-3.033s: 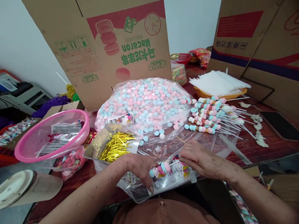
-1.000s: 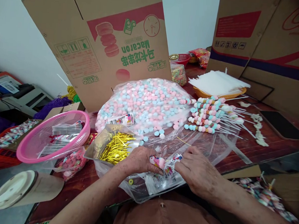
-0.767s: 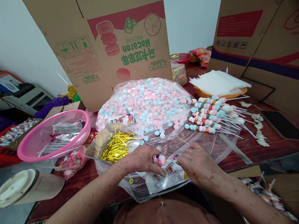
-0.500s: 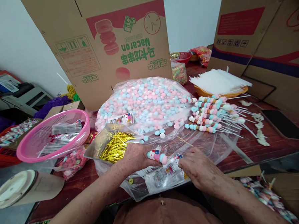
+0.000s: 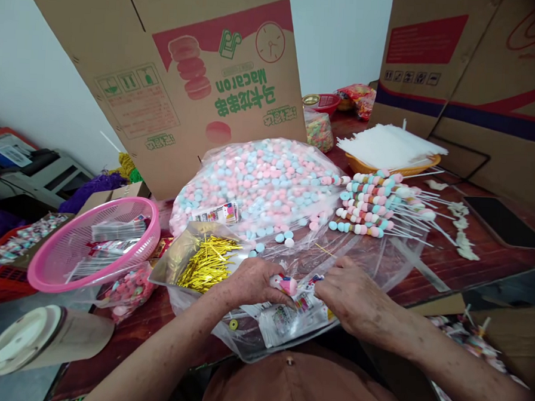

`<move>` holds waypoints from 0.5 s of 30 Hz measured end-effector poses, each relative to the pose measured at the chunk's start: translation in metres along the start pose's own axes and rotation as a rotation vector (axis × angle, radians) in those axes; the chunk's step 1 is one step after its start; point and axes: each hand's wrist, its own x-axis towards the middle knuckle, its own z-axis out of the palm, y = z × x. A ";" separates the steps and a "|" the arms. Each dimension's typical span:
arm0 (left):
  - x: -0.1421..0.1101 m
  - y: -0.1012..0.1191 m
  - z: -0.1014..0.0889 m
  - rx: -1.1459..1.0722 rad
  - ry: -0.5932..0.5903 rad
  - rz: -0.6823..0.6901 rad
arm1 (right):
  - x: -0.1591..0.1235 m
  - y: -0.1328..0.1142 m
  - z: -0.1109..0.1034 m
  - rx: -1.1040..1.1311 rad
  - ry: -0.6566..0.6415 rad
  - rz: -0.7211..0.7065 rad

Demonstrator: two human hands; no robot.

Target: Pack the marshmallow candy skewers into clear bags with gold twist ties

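My left hand (image 5: 256, 282) is closed around a candy skewer (image 5: 289, 285), whose pink end pokes out past the thumb with printed clear plastic about it. Close by on the right, my right hand (image 5: 354, 296) has its fingers curled together, and a printed wrapper corner shows at the fingertips. What those fingers grip is hidden. Below both hands lies a stack of clear printed wrappers (image 5: 283, 326) on a plastic sheet. Gold twist ties (image 5: 207, 263) fill an opened bag just left of my left hand. One loose gold tie (image 5: 324, 250) lies beyond the hands.
A large clear bag of pink, blue and white candies (image 5: 260, 176) lies ahead. Several candy skewers (image 5: 368, 206) are piled right of it. A pink basket (image 5: 35, 272) and a lidded cup (image 5: 76, 334) stand left. A dark phone (image 5: 508, 220) lies far right.
My left hand has shifted slightly right and turned the skewer, so a pink end shows where a blue candy did. My right hand has moved slightly left, narrowing the gap.
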 end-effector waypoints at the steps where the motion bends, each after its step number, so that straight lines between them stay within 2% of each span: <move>1: 0.003 0.001 0.002 0.029 -0.018 0.014 | 0.002 -0.002 0.004 -0.003 -0.003 0.008; 6: 0.019 0.005 0.017 0.161 -0.070 0.043 | 0.018 -0.011 0.035 -0.008 -0.115 0.129; 8: 0.018 0.001 0.021 0.127 0.003 0.072 | 0.019 -0.012 0.046 0.043 -0.163 0.210; 9: 0.014 -0.002 0.022 0.062 0.093 0.093 | 0.018 -0.011 0.050 0.098 -0.157 0.257; 10: 0.009 -0.005 0.023 -0.034 0.232 0.096 | 0.016 -0.009 0.053 0.167 -0.131 0.311; 11: 0.002 -0.008 0.024 -0.155 0.422 0.064 | 0.013 -0.007 0.054 0.253 -0.091 0.372; 12: -0.004 -0.011 0.025 -0.295 0.641 -0.010 | 0.010 -0.005 0.055 0.351 -0.047 0.436; 14: -0.016 -0.013 0.031 -0.641 1.069 -0.260 | 0.006 -0.005 0.054 0.552 0.034 0.552; 15: -0.019 -0.013 0.034 -0.861 1.183 -0.373 | 0.005 -0.007 0.053 0.645 0.062 0.592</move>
